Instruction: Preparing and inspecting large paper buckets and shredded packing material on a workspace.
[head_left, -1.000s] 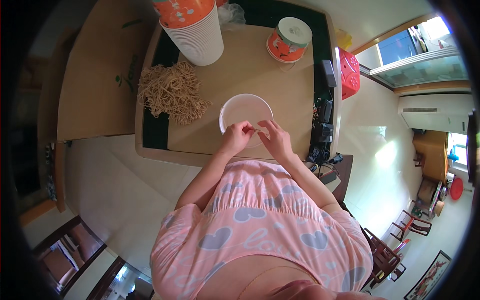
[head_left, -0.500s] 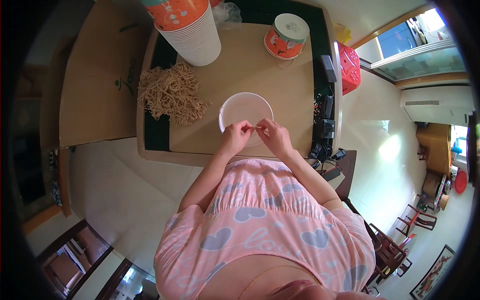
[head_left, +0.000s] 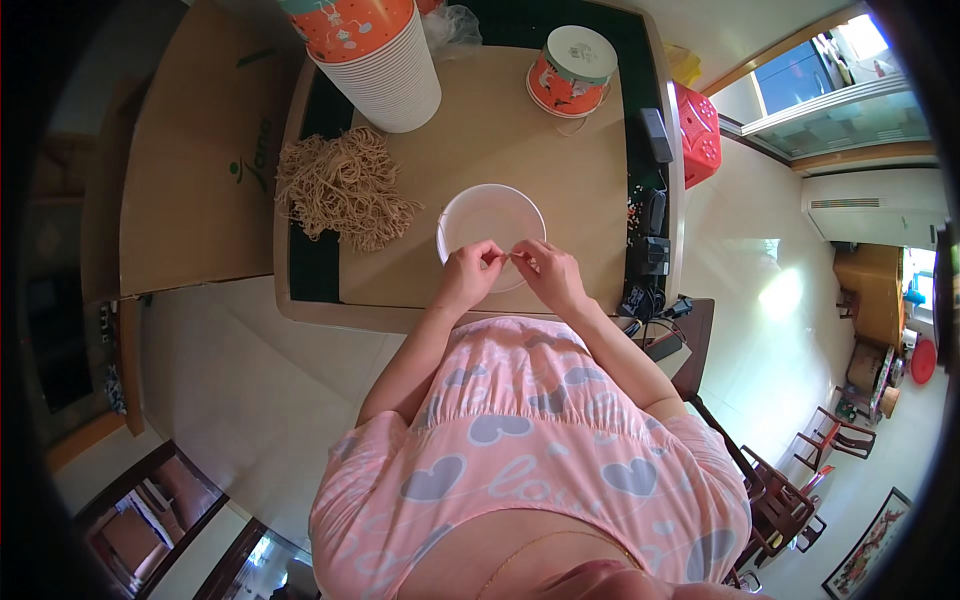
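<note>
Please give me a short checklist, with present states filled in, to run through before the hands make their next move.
1. Left hand and right hand at the white bucket's near side: ok.
2. Fingers pinched together on both hands: ok.
3. Firm hold on something between them: cannot tell, too small to make out.
4. Cord pile untangled: not ok, it lies in a loose heap left of the bucket.
5. Black adapters apart from the hands: ok, along the table's right edge.
6. Upturned orange bucket apart from the white one: ok, it stands farther back, toward the right.
</note>
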